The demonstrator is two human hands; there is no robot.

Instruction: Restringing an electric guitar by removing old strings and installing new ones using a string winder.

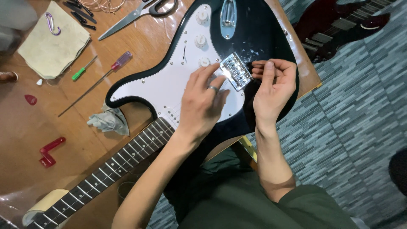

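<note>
A black electric guitar (pixel 263 38) with a white pickguard (pixel 169 80) lies on a wooden table, its neck (pixel 106 169) running toward the lower left. My left hand (pixel 203 101), a ring on one finger, rests on the pickguard with its fingertips touching the chrome bridge (pixel 235 70). My right hand (pixel 273 87) is at the bridge's right side, fingers curled and pinched together at its rear edge. Whether they hold anything small is hidden.
On the table (pixel 25 140) lie scissors (pixel 135 15), a purple-handled screwdriver (pixel 121 61), a small green screwdriver (pixel 80 73), a red string winder (pixel 48 152), a red pick (pixel 30 99), a grey rag (pixel 109 121) and a beige cloth (pixel 53 40). A dark red guitar (pixel 339 21) lies on the tiled floor.
</note>
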